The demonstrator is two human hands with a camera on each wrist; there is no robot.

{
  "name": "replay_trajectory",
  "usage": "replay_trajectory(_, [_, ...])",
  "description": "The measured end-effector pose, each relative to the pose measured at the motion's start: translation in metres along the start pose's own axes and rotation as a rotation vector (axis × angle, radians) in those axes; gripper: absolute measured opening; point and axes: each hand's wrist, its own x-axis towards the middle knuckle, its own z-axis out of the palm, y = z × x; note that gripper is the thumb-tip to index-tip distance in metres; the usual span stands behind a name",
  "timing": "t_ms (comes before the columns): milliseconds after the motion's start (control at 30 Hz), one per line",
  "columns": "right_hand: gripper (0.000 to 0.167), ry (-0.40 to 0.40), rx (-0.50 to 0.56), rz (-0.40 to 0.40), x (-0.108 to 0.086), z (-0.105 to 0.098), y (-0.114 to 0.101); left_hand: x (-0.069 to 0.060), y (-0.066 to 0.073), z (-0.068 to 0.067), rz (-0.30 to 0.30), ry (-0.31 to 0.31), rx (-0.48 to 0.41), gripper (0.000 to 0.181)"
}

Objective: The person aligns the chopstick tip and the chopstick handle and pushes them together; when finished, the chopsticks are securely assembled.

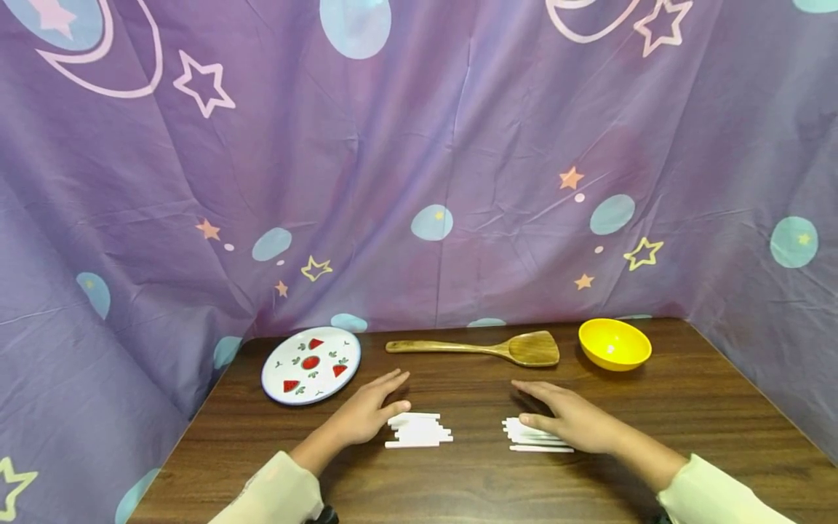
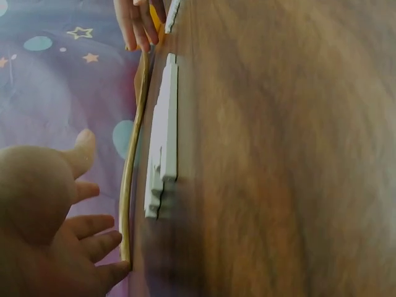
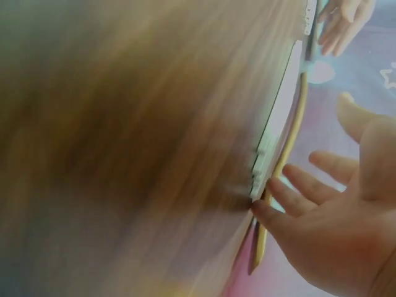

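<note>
Two groups of thin white sticks lie on the table. My left hand point(image 1: 361, 413) is beside the left group of white sticks point(image 1: 419, 430), thumb and fingers spread, holding nothing. The right group of white sticks point(image 1: 538, 439) is partly hidden behind my right hand point(image 1: 576, 418), whose fingers are straight and grip nothing. In the left wrist view the left hand point(image 2: 55, 216) appears with its fingers apart, near the left sticks point(image 2: 164, 136). The right wrist view has the right hand point(image 3: 346, 198) close to its sticks point(image 3: 278, 117); whether fingertips touch the table I cannot tell.
Behind the hands lies a wooden spatula point(image 1: 530, 349). A white plate with a watermelon pattern point(image 1: 294, 364) is at the left, a yellow bowl point(image 1: 614, 346) at the back right. A purple curtain point(image 1: 393, 167) borders the brown table point(image 1: 458, 487).
</note>
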Motion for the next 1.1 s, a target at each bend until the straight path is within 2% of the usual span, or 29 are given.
replay_trajectory(200, [0.056,0.038,0.011,0.033,0.002,0.004,-0.006,-0.001,0.003,0.009,-0.019,0.052,-0.021,0.054])
replay_trajectory(500, [0.044,0.095,0.013,0.050,0.003,0.010,-0.011,-0.006,0.006,0.013,-0.056,0.104,-0.032,0.046])
replay_trajectory(700, [0.037,0.059,0.063,0.048,0.004,0.012,-0.005,-0.005,0.007,0.014,-0.075,0.103,-0.025,0.036])
replay_trajectory(1100, [0.022,0.007,0.182,0.074,0.011,0.012,0.003,0.003,0.001,0.017,-0.046,0.123,-0.014,0.014])
